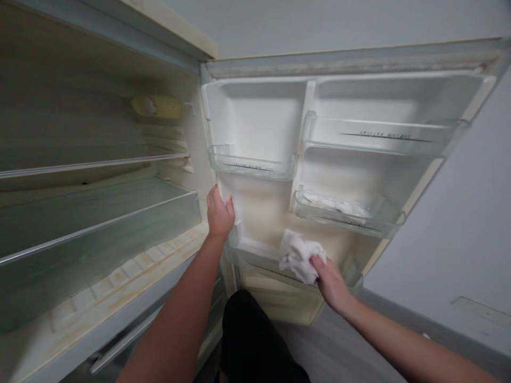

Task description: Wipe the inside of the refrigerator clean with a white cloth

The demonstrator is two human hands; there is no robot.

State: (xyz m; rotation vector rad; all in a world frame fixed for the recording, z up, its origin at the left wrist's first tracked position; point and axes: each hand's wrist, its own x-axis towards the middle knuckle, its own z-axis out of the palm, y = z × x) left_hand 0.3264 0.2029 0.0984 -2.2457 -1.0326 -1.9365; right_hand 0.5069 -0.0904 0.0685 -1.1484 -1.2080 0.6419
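A crumpled white cloth [301,255] is pinched in my right hand [331,282], just in front of the lower door shelf [259,260]. My left hand [220,213] is closed around the inner edge of the open refrigerator door [255,202], on its hinge side; part of its fingers is hidden. Higher up on the door are clear plastic racks: a left one [255,166], an upper right one [375,135] and a right middle one [347,217]. White crumpled material [335,205] lies in the right middle rack.
To the left is the refrigerator's stained interior, with a glass shelf [96,166], a clear drawer [99,239] and a yellowish lamp cover [157,108]. A lower door [279,298] stands open near my dark-clothed knee [249,330]. A pale wall [455,229] is at right.
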